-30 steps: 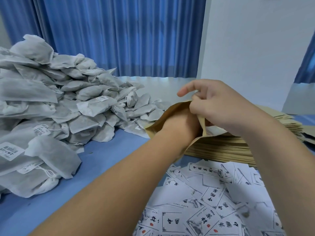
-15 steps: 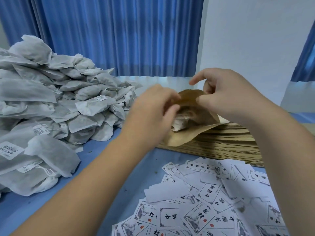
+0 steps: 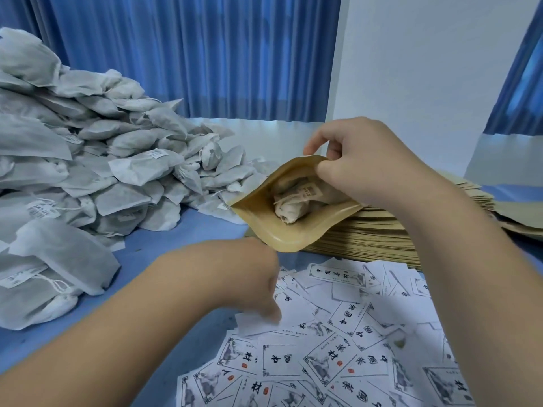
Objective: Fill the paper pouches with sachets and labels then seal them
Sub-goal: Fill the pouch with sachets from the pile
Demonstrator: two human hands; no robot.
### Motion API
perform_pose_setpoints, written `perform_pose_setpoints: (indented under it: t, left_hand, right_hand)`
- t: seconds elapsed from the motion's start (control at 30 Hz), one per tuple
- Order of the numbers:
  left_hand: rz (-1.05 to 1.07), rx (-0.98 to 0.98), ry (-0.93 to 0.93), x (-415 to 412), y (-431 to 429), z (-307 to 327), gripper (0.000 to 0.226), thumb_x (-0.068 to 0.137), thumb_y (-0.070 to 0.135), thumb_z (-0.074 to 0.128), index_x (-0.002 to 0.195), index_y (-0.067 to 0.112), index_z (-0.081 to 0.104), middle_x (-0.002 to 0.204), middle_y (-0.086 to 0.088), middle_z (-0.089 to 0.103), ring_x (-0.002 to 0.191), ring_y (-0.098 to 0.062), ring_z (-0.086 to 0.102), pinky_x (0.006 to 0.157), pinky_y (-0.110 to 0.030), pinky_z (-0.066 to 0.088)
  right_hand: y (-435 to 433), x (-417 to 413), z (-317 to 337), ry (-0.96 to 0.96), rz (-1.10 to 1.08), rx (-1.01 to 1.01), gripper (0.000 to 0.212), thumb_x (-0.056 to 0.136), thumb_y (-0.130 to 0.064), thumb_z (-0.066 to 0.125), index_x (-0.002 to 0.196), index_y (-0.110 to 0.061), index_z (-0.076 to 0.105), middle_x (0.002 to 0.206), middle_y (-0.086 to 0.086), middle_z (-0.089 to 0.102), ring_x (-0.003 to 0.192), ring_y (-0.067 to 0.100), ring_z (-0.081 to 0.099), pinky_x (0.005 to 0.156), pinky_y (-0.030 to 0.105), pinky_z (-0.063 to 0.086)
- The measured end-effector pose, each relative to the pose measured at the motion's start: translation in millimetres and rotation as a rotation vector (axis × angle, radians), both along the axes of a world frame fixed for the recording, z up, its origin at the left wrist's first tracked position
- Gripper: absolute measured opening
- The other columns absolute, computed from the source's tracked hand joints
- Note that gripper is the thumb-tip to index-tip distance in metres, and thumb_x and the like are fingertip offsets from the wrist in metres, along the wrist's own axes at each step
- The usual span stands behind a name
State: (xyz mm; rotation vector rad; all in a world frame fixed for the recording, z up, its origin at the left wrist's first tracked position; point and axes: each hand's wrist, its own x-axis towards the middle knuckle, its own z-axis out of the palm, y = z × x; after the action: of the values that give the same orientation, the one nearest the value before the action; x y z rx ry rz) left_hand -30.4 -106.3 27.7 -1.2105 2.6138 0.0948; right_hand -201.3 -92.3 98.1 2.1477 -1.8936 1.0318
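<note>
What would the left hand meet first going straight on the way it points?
Probably the scattered white printed paper labels: the left hand points its fingers down at the pile's near edge. Blur hides whether they touch.

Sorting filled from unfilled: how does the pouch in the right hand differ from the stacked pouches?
The held pouch gapes open at its mouth; the stacked pouches lie flat. The held pouch has a sachet inside; the stacked pouches show none. The right hand pinches the held pouch's rim; nothing grips the stacked pouches. Both are brown paper.
</note>
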Motion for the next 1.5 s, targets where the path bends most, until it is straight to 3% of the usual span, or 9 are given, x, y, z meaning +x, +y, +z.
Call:
perform_pose_setpoints:
  t: [0.17, 0.33, 0.57, 0.7, 0.87, 1.0, 1.17, 1.3, 1.5]
  left_hand:
    - [0.041, 0.078, 0.049, 2.3, -5.8, -8.3, 0.04, 0.074, 0.051, 0.075, 0.099, 0.022, 0.065, 0.095, 0.007, 0.067, 0.078, -0.012, 0.059, 0.059, -0.024, 0.04]
    - [0.034, 0.153, 0.08, 3.9, -6.5, -7.5, 0.029, 0.076, 0.044, 0.076, 0.092, 0.028, 0.058, 0.087, 0.013, 0.058, 0.069, -0.006, 0.051, 0.057, -0.021, 0.038]
    - [-0.049, 0.061, 0.227, 12.6, -0.5, 23.6, 0.008, 0.082, 0.033, 0.068, 0.083, 0.027, 0.064, 0.074, 0.015, 0.061, 0.065, 0.0, 0.053, 0.056, -0.017, 0.042]
    - [-0.066, -0.158, 0.521, 22.7, 11.0, 56.8, 0.007, 0.079, 0.031, 0.06, 0.074, 0.031, 0.065, 0.07, 0.021, 0.063, 0.062, 0.002, 0.057, 0.053, -0.012, 0.044]
    - [0.049, -0.712, 0.671, 10.4, 6.6, 42.3, 0.013, 0.089, 0.036, 0.051, 0.09, 0.033, 0.063, 0.092, 0.009, 0.06, 0.088, -0.017, 0.057, 0.067, -0.033, 0.046]
    - [0.033, -0.598, 0.544, -2.1, -8.2, 16.0, 0.019, 0.092, 0.03, 0.05, 0.102, 0.032, 0.066, 0.101, 0.006, 0.06, 0.095, -0.021, 0.059, 0.072, -0.032, 0.049]
    - [-0.044, -0.392, 0.557, -3.4, -15.5, 6.7, 0.023, 0.09, 0.016, 0.049, 0.097, 0.026, 0.068, 0.083, 0.001, 0.056, 0.086, -0.025, 0.056, 0.074, -0.036, 0.049]
    - [-0.094, -0.239, 0.589, -3.4, -13.2, 3.8, 0.027, 0.092, 0.025, 0.042, 0.1, 0.029, 0.068, 0.089, -0.003, 0.064, 0.084, -0.027, 0.06, 0.072, -0.035, 0.052]
    - [-0.106, -0.523, 0.518, -7.8, -13.9, 4.2, 0.036, 0.096, 0.049, 0.037, 0.11, 0.027, 0.062, 0.103, 0.003, 0.058, 0.095, -0.022, 0.058, 0.068, -0.034, 0.051]
  right_hand:
    - [-0.1, 1.6, -0.3, 0.003, 0.003, 0.025, 0.025, 0.082, -0.012, 0.056, 0.09, -0.034, 0.064, 0.069, -0.01, 0.052, 0.062, 0.004, 0.049, 0.048, 0.016, 0.031]
    - [-0.5, 2.6, -0.8, 0.01, 0.0, 0.032, 0.025, 0.081, -0.012, 0.056, 0.092, -0.033, 0.065, 0.068, -0.011, 0.051, 0.059, 0.003, 0.048, 0.039, 0.007, 0.028]
    - [2.1, 2.6, 0.8, 0.009, 0.003, 0.044, 0.026, 0.083, -0.012, 0.056, 0.095, -0.033, 0.065, 0.07, -0.01, 0.05, 0.06, 0.005, 0.048, 0.045, 0.013, 0.031]
    - [2.8, 3.6, 1.6, 0.0, 0.006, 0.042, 0.026, 0.082, -0.011, 0.056, 0.092, -0.034, 0.065, 0.068, -0.009, 0.051, 0.059, 0.004, 0.048, 0.046, 0.015, 0.032]
    - [2.2, 9.4, 0.7, 0.014, 0.023, 0.054, 0.026, 0.078, -0.01, 0.055, 0.088, -0.032, 0.064, 0.063, -0.008, 0.053, 0.056, 0.003, 0.049, 0.046, 0.015, 0.032]
    - [2.9, 12.3, 0.8, 0.011, 0.045, 0.059, 0.025, 0.079, -0.011, 0.056, 0.088, -0.033, 0.064, 0.063, -0.008, 0.054, 0.056, 0.003, 0.051, 0.042, 0.011, 0.034]
    - [4.4, 17.9, 0.0, 0.026, 0.078, 0.057, 0.026, 0.078, -0.01, 0.056, 0.086, -0.033, 0.064, 0.061, -0.008, 0.052, 0.056, 0.005, 0.049, 0.044, 0.01, 0.034]
    - [6.7, 23.9, -0.1, 0.033, 0.12, 0.057, 0.028, 0.078, -0.008, 0.055, 0.086, -0.033, 0.065, 0.059, -0.008, 0.049, 0.054, 0.004, 0.047, 0.046, 0.014, 0.034]
    - [9.5, 28.7, 0.1, 0.026, 0.164, 0.07, 0.03, 0.079, -0.007, 0.054, 0.088, -0.033, 0.066, 0.056, -0.009, 0.047, 0.053, -0.001, 0.045, 0.048, 0.009, 0.036]
